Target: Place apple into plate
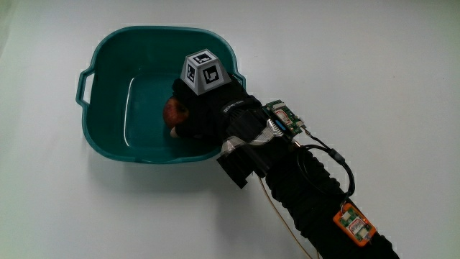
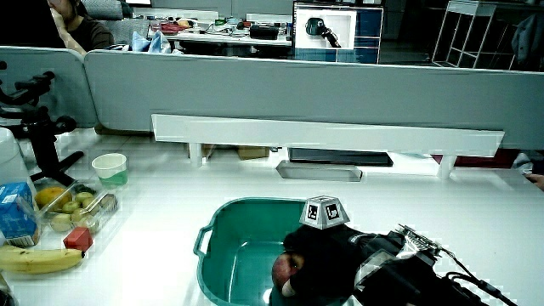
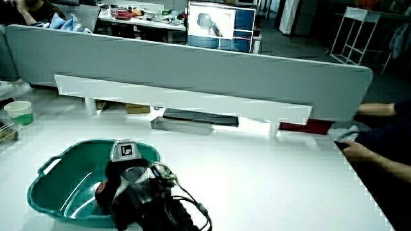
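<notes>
Main view: hand (image 1: 208, 108) lowered inside teal basin (image 1: 108, 50), fingers curled around apple (image 1: 173, 111). No plate seen; apple judged carried in, release outstanding.

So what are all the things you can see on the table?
basin: one, teal with handles, on the white table; no plate shows.
apple: one, reddish, inside the basin, under the hand's fingers.
cup: one, pale with a green band, on the table, farther from the person than the clear box.
clear box: one, holding small fruit, beside the banana.
banana: one, yellow, at the table's edge, nearer to the person than the clear box.
red block: one, beside the banana.
blue carton: one, beside the clear box.
hand: one, black glove with a patterned cube, in the basin, closed around the apple.
</notes>
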A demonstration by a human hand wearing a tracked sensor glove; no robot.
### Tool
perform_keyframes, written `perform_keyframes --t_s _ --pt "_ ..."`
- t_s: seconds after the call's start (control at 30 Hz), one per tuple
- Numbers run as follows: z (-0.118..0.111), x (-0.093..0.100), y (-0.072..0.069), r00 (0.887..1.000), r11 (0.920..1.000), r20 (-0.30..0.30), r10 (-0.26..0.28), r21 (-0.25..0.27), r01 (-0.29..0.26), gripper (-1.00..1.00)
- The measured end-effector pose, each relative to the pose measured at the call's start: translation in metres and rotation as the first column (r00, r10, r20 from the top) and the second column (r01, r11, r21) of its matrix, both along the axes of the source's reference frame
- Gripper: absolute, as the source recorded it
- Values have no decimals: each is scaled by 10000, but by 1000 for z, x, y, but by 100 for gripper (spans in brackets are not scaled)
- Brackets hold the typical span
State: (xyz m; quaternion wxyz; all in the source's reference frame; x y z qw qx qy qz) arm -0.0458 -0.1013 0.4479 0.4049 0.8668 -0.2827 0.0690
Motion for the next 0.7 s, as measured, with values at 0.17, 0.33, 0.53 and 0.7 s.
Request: perform_keyframes --t_s 0.17,0.33,0.53,0.7 --pt "4 4 -1 9996 9996 -27 274 -120 -275 -5" --pt "6 6 2 9993 9989 143 350 -322 -345 -29" --pt "5 8 5 9990 9992 200 411 -34 -411 -57" --pt "-7 8 9 9974 9992 619 374 80 -379 -81"
